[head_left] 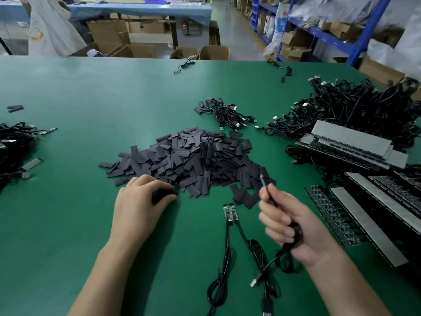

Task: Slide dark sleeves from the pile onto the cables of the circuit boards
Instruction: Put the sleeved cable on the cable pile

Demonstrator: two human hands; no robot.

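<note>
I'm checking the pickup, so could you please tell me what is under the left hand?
A dark sleeve shows beneath the curled fingers of the left hand; whether more lie under the palm is hidden.

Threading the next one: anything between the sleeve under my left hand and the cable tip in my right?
Nothing visible blocks it. Between left hand and cable tip, only loose sleeves and two circuit boards lie flat on the mat.

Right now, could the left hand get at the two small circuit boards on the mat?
Probably yes: only bare mat lies between the left hand and the circuit boards. But it grips a dark sleeve, so it is not free.
</note>
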